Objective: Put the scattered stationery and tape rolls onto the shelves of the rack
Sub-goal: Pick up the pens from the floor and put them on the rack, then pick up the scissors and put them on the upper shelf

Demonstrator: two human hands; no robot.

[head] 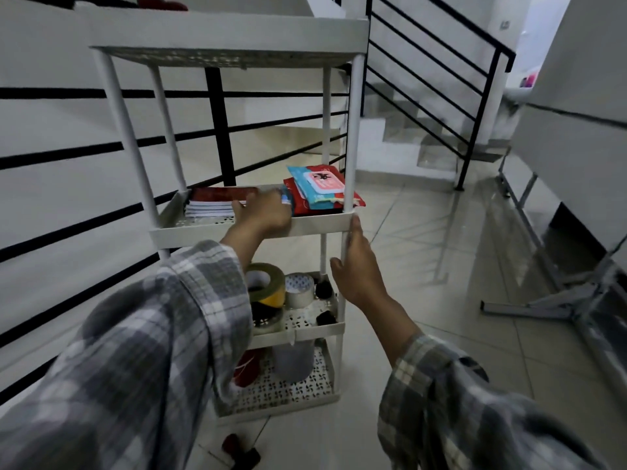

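A white plastic rack point(325, 224) with several shelves stands in front of me. My left hand point(264, 212) reaches into the second shelf, holding a small blue-and-white item point(285, 197) between a stack of notebooks point(213, 203) and red and blue packets point(319, 189). My right hand point(356, 269) rests with fingers apart against the rack's front right post. On the shelf below stand a yellow-and-black tape roll point(268, 283), a silver tape roll point(300, 290) and small black objects point(325, 318). The lowest shelf holds a grey cylinder point(293, 361) and a red item point(247, 366).
A black-barred railing point(217, 123) runs behind the rack, with stairs point(400, 130) at the back right. A metal frame point(556, 300) lies on the tiled floor at the right. A red-and-black object point(239, 451) lies on the floor near the rack's base.
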